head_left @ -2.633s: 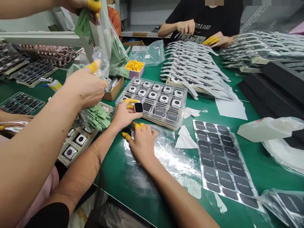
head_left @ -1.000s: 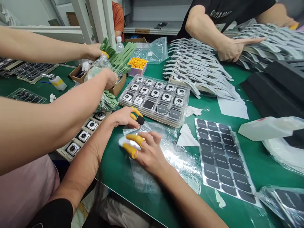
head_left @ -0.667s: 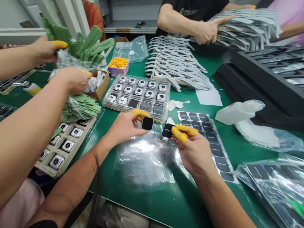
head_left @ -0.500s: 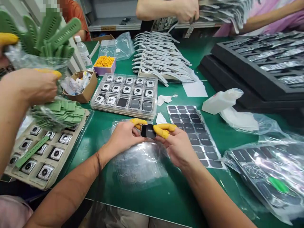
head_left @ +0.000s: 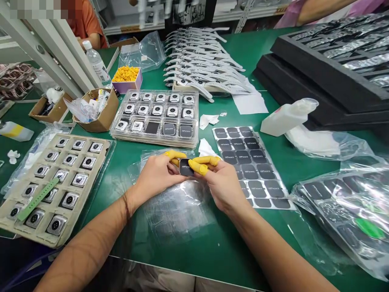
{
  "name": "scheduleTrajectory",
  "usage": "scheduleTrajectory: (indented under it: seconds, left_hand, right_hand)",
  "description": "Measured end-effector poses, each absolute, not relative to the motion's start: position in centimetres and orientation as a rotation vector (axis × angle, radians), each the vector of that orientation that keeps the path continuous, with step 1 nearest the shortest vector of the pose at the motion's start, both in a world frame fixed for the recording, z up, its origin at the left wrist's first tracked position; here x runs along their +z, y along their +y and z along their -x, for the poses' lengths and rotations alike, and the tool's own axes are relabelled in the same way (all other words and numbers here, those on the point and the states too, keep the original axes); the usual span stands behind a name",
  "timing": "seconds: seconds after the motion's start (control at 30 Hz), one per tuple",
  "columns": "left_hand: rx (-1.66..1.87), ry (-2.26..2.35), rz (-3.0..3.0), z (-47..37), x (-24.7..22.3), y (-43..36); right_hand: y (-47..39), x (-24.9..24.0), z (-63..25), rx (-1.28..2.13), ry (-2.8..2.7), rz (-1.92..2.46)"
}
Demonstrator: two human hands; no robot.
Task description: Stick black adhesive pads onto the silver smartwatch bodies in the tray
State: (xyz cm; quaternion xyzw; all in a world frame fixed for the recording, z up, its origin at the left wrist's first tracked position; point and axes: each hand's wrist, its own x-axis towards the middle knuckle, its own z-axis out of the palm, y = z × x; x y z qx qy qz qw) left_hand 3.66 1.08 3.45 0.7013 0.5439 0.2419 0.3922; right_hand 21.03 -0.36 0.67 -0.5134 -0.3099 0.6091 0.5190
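Green bench (head_left: pixel 231 251) underlies everything. The left hand (head_left: pixel 154 174) and right hand (head_left: pixel 226 182) pinch a dark square piece (head_left: pixel 184 167) between yellow-covered fingers. Clear film (head_left: pixel 179 219) lies below them; beyond the left is a clear tray (head_left: pixel 154 140), leftward a beige tray (head_left: pixel 42 234), right of the right a sticker sheet (head_left: pixel 243 156).

Left of the clear rectangular plastic tray (head_left: pixel 153 142), a beige rectangular tray (head_left: pixel 30 234) lies at the green tabletop's (head_left: pixel 170 255) near edge, seemingly on clear plastic film (head_left: pixel 13 178).
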Motion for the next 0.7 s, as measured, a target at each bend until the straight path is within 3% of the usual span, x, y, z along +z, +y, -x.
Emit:
scheduleTrajectory:
  seconds: [0.7]
  left_hand:
    - [0.679, 1.358, -1.873, -3.68, 3.08, 0.95]
  right_hand:
    - [-0.41, 0.85, -21.10, 1.502, -0.690, 1.239]
